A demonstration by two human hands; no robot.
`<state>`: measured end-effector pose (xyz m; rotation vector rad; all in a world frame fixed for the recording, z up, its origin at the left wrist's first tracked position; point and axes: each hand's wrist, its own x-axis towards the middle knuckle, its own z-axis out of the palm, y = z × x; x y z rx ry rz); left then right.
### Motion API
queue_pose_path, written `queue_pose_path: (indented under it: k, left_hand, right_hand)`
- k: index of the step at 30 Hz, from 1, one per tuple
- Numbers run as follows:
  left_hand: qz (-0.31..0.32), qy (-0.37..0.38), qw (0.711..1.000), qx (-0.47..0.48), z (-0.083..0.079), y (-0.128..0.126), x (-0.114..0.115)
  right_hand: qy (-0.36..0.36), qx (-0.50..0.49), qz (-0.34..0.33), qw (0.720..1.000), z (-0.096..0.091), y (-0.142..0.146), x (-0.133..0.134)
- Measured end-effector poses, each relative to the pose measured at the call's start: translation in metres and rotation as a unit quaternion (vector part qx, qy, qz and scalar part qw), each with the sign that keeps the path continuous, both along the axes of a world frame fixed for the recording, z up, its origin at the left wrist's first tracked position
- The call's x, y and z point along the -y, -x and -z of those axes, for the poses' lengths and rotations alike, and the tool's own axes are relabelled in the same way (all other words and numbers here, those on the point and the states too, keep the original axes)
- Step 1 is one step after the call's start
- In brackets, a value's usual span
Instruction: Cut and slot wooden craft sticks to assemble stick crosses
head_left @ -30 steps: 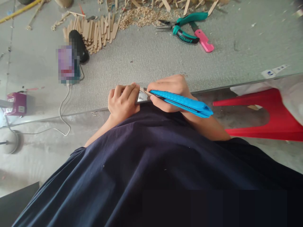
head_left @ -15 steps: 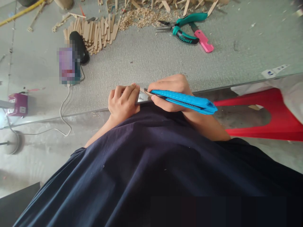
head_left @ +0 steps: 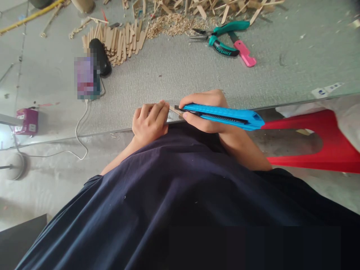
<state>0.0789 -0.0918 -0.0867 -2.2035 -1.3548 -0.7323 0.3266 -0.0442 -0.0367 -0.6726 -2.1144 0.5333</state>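
My right hand (head_left: 206,112) is closed around a blue utility knife (head_left: 225,115), its short dark blade pointing left. The blade lies against a thin wooden craft stick (head_left: 176,110) at the near edge of the table. Closed over the stick's other end is my left hand (head_left: 150,119), with its fingers bent; they hide most of that end. Only a short slanting piece of the stick shows between the two hands.
Beyond my hands lie a heap of craft sticks (head_left: 123,41), wood shavings (head_left: 171,25), green-handled pliers (head_left: 225,48) and a pink folding knife (head_left: 245,53). A black mouse-shaped object (head_left: 100,56) and a white cable (head_left: 77,129) are at left. A red stool (head_left: 337,138) stands at right.
The whole view has shifted slightly, moving the table things rightward. The utility knife has turned a little in my right hand, showing more of its slotted side. Both hands keep their hold.
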Motion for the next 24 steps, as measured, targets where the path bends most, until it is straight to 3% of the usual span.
queue_pose_path:
  k: [15,20,24]
  left_hand:
    - [0.009,0.05,0.999,0.011,0.0018,0.0001,-0.0006]
    - [0.011,0.011,1.0,0.018,0.0006,-0.0014,0.0]
    - [-0.011,0.033,0.999,0.004,0.0002,-0.0023,0.001]
  right_hand:
    - [0.053,-0.007,0.018,0.998,-0.0046,0.0001,0.0036]
    - [0.049,-0.055,0.023,0.997,-0.0047,-0.0043,0.003]
    - [0.077,-0.064,0.018,0.995,-0.0056,-0.0078,0.001]
